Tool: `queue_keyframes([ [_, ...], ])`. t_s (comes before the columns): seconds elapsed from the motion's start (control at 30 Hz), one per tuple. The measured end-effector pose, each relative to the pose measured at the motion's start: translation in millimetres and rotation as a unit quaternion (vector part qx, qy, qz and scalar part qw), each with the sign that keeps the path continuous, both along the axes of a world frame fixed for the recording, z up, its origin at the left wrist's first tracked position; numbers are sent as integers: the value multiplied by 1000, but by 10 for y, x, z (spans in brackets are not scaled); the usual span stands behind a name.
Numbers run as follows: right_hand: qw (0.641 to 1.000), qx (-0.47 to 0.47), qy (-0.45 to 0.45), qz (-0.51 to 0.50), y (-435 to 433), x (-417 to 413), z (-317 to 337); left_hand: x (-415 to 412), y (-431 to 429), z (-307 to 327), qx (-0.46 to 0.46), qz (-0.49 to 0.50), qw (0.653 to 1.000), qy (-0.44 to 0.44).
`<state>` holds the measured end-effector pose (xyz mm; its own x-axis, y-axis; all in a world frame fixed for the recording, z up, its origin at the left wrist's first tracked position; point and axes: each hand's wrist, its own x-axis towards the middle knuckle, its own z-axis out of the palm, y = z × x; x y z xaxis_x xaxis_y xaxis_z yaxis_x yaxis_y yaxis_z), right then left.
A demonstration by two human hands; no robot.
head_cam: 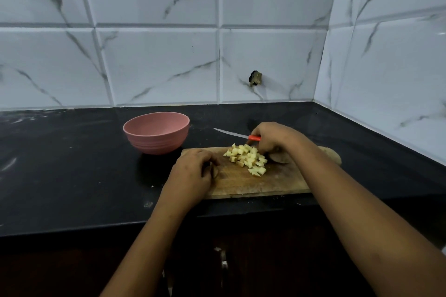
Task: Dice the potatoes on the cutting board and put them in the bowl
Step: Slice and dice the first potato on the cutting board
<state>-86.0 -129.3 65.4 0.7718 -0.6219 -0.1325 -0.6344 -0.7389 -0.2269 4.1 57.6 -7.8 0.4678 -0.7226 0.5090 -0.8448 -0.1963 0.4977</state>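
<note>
Dicing so far: one heap of potato cubes (248, 158) sits on the cutting board (241, 183); the pink bowl (156, 143) looks empty.
Left to do: an uncut potato (331, 154) lies by the board's right end, and a brown piece (281, 158) sits under your right hand (272, 138); you are, I judge, under halfway.
Right hand: your fingers wrap the red handle of the knife (253, 137), blade pointing toward the bowl, cubes just beside them.
Left hand (193, 171): fingers curled on the board's left part, near the cubes; whether they hold anything cannot be told.

Diced potato pile (246, 158) on wooden cutting board (253, 183), pink bowl (156, 142) upright beside it
</note>
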Motion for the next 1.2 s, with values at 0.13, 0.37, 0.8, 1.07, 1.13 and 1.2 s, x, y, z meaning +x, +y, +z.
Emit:
queue_keyframes([
  [0.13, 1000, 3, 22, 9, 4, 36, 40, 1, -1, -2, -5, -2, 1000, -4],
  [0.37, 997, 44, 68, 11, -34, 81, 124, 8, -4, -4, 1, -1, 1000, 2],
  [0.8, 995, 63, 73, 36, -88, 50, 123, -15, 14, 12, -7, -7, 1000, 0],
  [1.07, 991, 111, -20, 71, -216, -136, 102, -19, 15, 16, -5, -6, 1000, 0],
  [1.13, 989, 112, -45, 86, -245, -178, 82, -17, 15, 14, -1, -2, 1000, 1],
  [1.2, 986, 117, -66, 98, -259, -211, 52, -18, 14, 16, 2, 1, 1000, -1],
])
